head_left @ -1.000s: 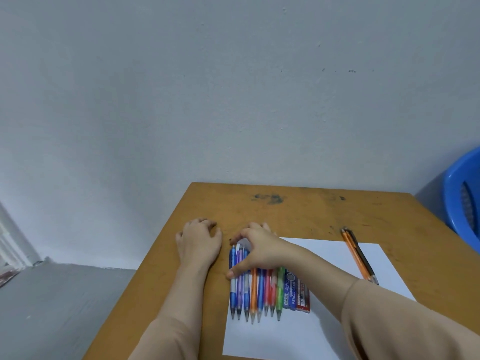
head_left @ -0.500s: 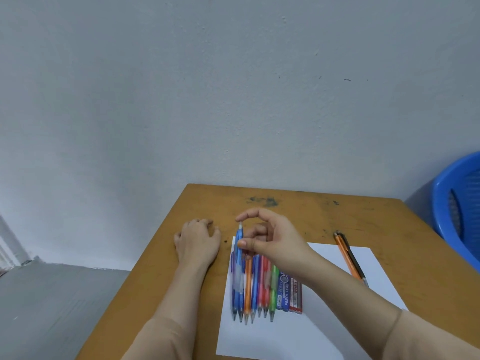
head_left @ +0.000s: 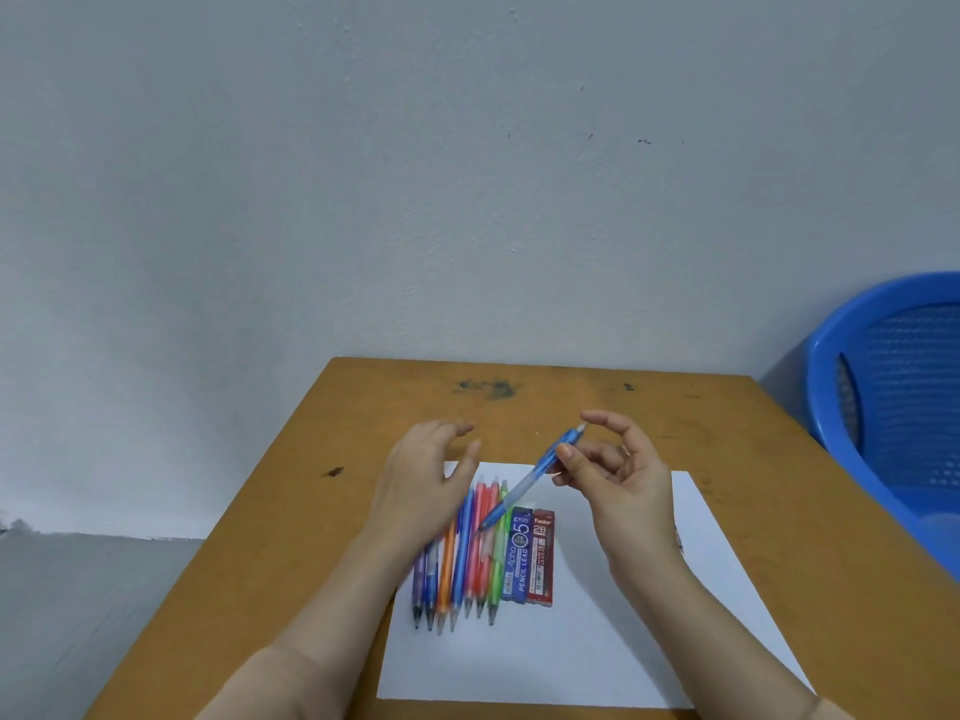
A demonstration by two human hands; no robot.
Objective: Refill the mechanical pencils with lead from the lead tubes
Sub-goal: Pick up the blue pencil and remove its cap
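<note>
My right hand point(head_left: 618, 478) pinches a blue mechanical pencil point(head_left: 524, 485) near its top end and holds it tilted in the air, tip pointing down left over the row. Several coloured mechanical pencils point(head_left: 467, 558) lie side by side on a white sheet of paper point(head_left: 582, 641), tips toward me. Two lead tubes lie just right of them, a blue one point(head_left: 519, 556) and a dark red one point(head_left: 541, 556). My left hand point(head_left: 426, 480) hovers over the top of the row with relaxed fingers, holding nothing, and hides the upper ends of the leftmost pencils.
The paper lies on a worn orange-brown wooden table point(head_left: 322, 511) set against a grey wall. A blue plastic basket point(head_left: 893, 402) stands beyond the table's right edge. My right forearm covers the paper's right part.
My right hand has lifted the blue pencil out of the row and swung it up to the right. My left hand has risen off the table and moved right, over the pencils.
</note>
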